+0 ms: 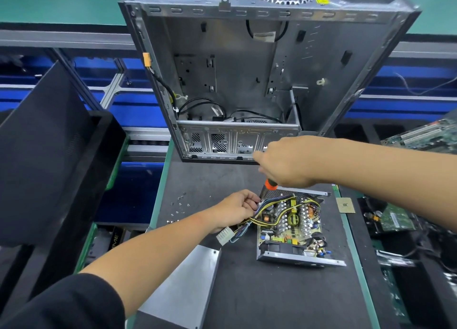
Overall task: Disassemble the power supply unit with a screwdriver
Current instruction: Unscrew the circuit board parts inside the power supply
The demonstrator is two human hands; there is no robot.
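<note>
— Where's the power supply (290, 227) sitting?

— Near the middle of the worktop (247, 291), in front of the empty computer case (247, 81). Its cover (183, 286) is lying off to the left, so the board is showing.

— And the hands?

— The right hand (286, 163) is gripping the screwdriver (270, 185), tip going down at the far left corner. The left hand (235, 208) is pinching the wire bundle (269, 211) aside.

— So which step?

— I'd say the board screws. Next the tip is needing to seat squarely, though I can't see the screw itself
</note>
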